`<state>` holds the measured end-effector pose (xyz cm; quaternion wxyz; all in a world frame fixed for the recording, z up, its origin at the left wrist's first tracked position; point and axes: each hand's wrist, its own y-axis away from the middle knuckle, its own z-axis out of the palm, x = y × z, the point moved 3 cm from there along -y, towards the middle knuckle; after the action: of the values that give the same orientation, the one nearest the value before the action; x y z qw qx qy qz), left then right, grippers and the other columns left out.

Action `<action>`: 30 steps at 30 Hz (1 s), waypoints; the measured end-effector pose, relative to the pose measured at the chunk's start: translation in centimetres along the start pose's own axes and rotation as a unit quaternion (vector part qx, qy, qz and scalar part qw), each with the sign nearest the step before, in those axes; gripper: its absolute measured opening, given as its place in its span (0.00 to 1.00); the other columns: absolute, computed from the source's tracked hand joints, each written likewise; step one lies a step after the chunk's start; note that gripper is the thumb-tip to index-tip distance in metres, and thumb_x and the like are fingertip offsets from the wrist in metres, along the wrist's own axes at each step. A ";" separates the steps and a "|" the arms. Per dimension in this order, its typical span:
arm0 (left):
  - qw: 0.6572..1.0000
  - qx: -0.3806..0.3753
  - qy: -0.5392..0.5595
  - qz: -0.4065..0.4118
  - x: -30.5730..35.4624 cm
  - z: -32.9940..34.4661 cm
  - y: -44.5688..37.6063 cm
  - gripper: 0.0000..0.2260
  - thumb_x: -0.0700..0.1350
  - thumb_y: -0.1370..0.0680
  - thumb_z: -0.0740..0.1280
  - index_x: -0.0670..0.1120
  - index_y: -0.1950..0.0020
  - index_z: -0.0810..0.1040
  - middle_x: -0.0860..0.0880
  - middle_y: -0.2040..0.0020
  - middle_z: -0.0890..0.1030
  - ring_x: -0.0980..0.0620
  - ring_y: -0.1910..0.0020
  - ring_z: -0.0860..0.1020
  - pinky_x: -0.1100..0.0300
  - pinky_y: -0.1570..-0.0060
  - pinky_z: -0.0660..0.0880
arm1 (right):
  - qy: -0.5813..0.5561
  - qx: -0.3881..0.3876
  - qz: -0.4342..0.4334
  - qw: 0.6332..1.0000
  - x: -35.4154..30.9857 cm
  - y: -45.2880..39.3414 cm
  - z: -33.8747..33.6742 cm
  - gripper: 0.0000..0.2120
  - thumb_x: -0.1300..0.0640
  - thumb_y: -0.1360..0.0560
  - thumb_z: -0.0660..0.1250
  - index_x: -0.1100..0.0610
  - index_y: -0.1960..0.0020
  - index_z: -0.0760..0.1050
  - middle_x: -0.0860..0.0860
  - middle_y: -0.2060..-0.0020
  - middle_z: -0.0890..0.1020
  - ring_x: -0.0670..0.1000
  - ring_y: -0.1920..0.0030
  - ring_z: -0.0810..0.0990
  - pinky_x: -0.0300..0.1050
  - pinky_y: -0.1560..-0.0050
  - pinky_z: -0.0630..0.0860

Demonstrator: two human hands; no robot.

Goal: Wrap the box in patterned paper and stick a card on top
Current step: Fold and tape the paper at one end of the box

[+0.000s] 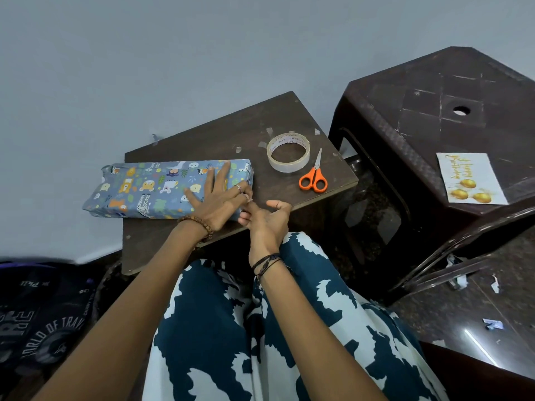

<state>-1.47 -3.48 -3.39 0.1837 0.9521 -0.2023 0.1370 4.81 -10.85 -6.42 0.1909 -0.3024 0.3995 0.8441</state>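
A long box [150, 188] covered in blue animal-patterned paper lies on a small dark wooden table [225, 131]. My left hand [218, 198] rests flat on the box's right part, fingers spread. My right hand [265, 218] is at the box's right end, its fingertips pressed against the paper there, beside my left hand's ringed finger. A white card [470, 178] with gold writing and gold balls lies on a brown plastic stool to the right.
A roll of clear tape [288, 151] and orange-handled scissors [314, 176] lie on the table right of the box. The brown plastic stool [434, 111] stands close on the right. Paper scraps litter the floor. A dark bag [43, 314] sits at lower left.
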 end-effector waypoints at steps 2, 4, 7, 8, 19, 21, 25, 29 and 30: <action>1.000 0.001 -0.004 -0.001 0.1 0.0 0.0 0.17 0.50 0.20 0.55 0.58 0.31 0.67 0.57 0.23 0.41 0.53 0.25 0.35 0.34 0.34 0.32 | 0.007 -0.004 -0.007 1.000 0.0 0.0 0.0 0.17 0.71 0.27 0.68 0.54 0.56 0.63 0.57 0.68 0.77 0.43 0.80 0.74 0.35 0.75 0.74; 1.000 0.001 -0.018 -0.002 0.2 -0.1 0.0 0.17 0.49 0.20 0.57 0.58 0.31 0.67 0.56 0.23 0.40 0.52 0.25 0.35 0.34 0.34 0.32 | 0.015 -0.008 -0.010 1.000 0.0 -0.2 -0.1 0.17 0.71 0.27 0.67 0.53 0.56 0.63 0.57 0.69 0.77 0.43 0.80 0.74 0.35 0.75 0.74; 0.999 0.004 -0.036 -0.004 0.3 -0.1 0.2 0.16 0.50 0.21 0.58 0.58 0.33 0.67 0.56 0.23 0.40 0.51 0.25 0.36 0.34 0.34 0.34 | 0.046 -0.012 -0.016 0.999 0.0 -0.4 -0.2 0.16 0.69 0.27 0.68 0.55 0.53 0.63 0.56 0.70 0.77 0.43 0.80 0.75 0.36 0.76 0.75; 0.999 0.008 -0.041 -0.003 0.4 0.0 0.2 0.16 0.50 0.21 0.57 0.59 0.33 0.68 0.56 0.23 0.40 0.51 0.25 0.36 0.34 0.34 0.34 | 0.060 -0.014 -0.015 0.998 0.0 -0.5 -0.2 0.16 0.68 0.27 0.69 0.56 0.52 0.63 0.55 0.70 0.77 0.43 0.80 0.74 0.37 0.75 0.75; 0.997 0.024 -0.073 -0.007 0.6 0.3 0.4 0.15 0.50 0.21 0.58 0.58 0.34 0.68 0.55 0.23 0.41 0.50 0.25 0.37 0.34 0.33 0.37 | 0.232 -0.052 -0.060 0.969 -1.6 -1.3 -0.6 0.17 0.61 0.27 0.71 0.56 0.46 0.64 0.51 0.70 0.76 0.42 0.84 0.71 0.37 0.80 0.71; 0.997 0.027 -0.072 -0.007 0.6 0.2 0.5 0.14 0.50 0.21 0.58 0.57 0.35 0.69 0.55 0.23 0.41 0.50 0.25 0.37 0.34 0.33 0.37 | 0.271 -0.058 -0.086 0.957 -1.8 -1.4 -0.6 0.17 0.60 0.27 0.70 0.55 0.45 0.64 0.50 0.69 0.77 0.42 0.84 0.71 0.39 0.79 0.73; 0.997 0.027 -0.073 -0.007 0.6 0.2 0.6 0.15 0.51 0.20 0.57 0.57 0.33 0.68 0.55 0.23 0.40 0.50 0.25 0.37 0.34 0.33 0.37 | 0.344 -0.061 -0.135 0.927 -2.2 -1.6 -0.7 0.19 0.56 0.28 0.72 0.54 0.44 0.64 0.47 0.68 0.80 0.45 0.81 0.73 0.50 0.66 0.79; 0.997 0.026 -0.073 -0.004 0.6 0.3 0.5 0.14 0.51 0.20 0.57 0.56 0.35 0.68 0.55 0.23 0.40 0.50 0.25 0.37 0.34 0.33 0.37 | 0.343 -0.079 -0.142 0.925 -2.3 -1.8 -1.0 0.19 0.57 0.28 0.72 0.51 0.46 0.63 0.44 0.68 0.78 0.42 0.82 0.72 0.45 0.71 0.78; 0.997 0.025 -0.071 -0.003 0.6 0.3 0.5 0.13 0.51 0.20 0.57 0.56 0.36 0.69 0.55 0.23 0.40 0.50 0.25 0.37 0.34 0.33 0.37 | 0.337 -0.083 -0.142 0.927 -2.3 -1.9 -1.0 0.19 0.59 0.28 0.72 0.51 0.46 0.63 0.44 0.67 0.78 0.41 0.83 0.72 0.42 0.74 0.77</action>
<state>-1.12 -4.17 -3.30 0.1451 0.9645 -0.2084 0.0731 7.89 -10.67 -6.46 0.1376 -0.6373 0.3216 0.6867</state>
